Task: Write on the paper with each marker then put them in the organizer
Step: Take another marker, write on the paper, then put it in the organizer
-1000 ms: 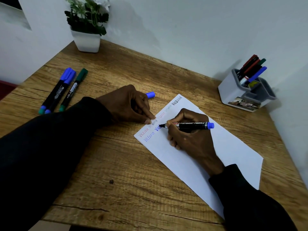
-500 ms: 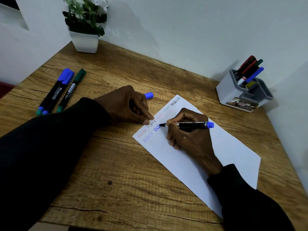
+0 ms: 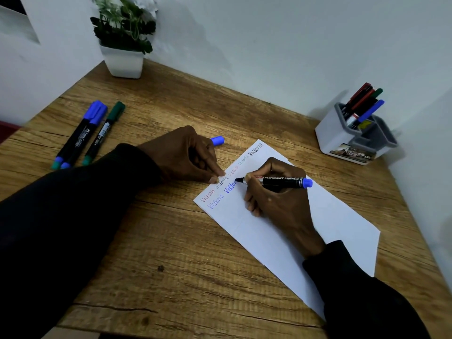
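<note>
Midway: right hand [image 3: 281, 206] fingers pinch black blue-ended marker [image 3: 281, 181], tip on white paper sheet [image 3: 330, 228]; left hand [image 3: 181, 155] grips blue cap [image 3: 217, 140]. Stored markers [image 3: 364, 99] fill white-grey organizer [image 3: 332, 134] far right; three capped markers [image 3: 85, 135] wait left.

The wooden desk [image 3: 195, 277] carries a white paper [image 3: 347, 223] lying slantwise toward its right edge. Three capped markers [image 3: 80, 135] lie side by side near the left edge. A potted plant [image 3: 122, 62] stands in the far left corner and a white organizer [image 3: 342, 135] in the far right corner.
</note>
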